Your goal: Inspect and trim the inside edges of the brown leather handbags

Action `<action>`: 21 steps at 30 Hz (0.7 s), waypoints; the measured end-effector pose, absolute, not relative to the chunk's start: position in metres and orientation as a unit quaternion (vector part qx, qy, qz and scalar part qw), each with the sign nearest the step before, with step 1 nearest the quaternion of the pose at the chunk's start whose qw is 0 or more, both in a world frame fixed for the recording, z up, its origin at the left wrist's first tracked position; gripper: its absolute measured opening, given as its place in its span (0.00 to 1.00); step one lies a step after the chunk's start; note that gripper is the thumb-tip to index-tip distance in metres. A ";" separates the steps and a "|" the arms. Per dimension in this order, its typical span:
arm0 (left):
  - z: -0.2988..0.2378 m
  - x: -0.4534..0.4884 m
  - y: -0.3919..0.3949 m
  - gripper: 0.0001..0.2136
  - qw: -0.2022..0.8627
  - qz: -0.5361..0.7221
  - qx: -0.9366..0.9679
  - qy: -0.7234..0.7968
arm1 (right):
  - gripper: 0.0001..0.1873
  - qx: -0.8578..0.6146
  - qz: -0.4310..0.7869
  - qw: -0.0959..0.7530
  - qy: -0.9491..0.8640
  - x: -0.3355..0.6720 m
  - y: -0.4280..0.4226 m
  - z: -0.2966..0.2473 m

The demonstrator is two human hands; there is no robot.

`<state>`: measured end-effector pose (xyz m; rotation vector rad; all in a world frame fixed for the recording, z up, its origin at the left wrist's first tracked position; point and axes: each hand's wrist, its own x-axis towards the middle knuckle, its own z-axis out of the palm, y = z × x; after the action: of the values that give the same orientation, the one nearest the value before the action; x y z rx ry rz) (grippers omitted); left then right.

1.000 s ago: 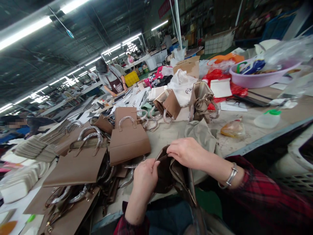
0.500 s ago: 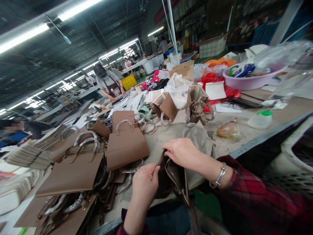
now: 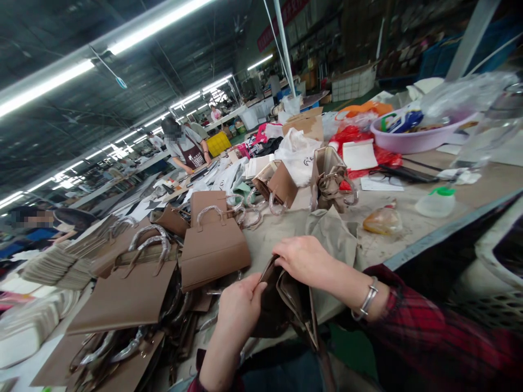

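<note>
Both hands pinch the top edge of a brown handbag (image 3: 272, 310) at the table's near edge. My left hand (image 3: 241, 305) grips the rim on the left with thumb and fingers. Farther along the same rim is my right hand (image 3: 304, 261), its fingers closed on the edge. The bag's mouth gapes, showing a darker lining, and its lower part is hidden by my hands and the shadow. Left of my left hand lies a finished-looking brown handbag (image 3: 214, 253) with a plastic-wrapped handle. Under my right forearm spreads a grey-green cloth (image 3: 330, 234).
A pile of brown handbags (image 3: 122, 294) covers the left side. Stacked pale pieces (image 3: 57, 267) lie beyond it. At right are a purple basin (image 3: 408, 139), a green-capped bottle (image 3: 437, 202) and a white plastic basket (image 3: 490, 272). Across the table stands a co-worker (image 3: 188, 147) in an apron.
The view has shifted slightly, so the handbags on the left appear a little lower and farther right. Both hands keep their hold on the bag's rim with little movement.
</note>
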<state>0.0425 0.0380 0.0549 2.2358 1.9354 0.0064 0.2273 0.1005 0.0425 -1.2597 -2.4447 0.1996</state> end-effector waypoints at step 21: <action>0.055 0.068 0.070 0.13 0.031 0.001 0.766 0.642 | 0.08 -0.433 0.090 0.192 -0.876 0.235 0.098 0.051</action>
<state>0.0683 0.0700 0.0549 2.3594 1.9789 0.0018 0.2350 0.0978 0.0510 -1.2163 -2.4594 0.2534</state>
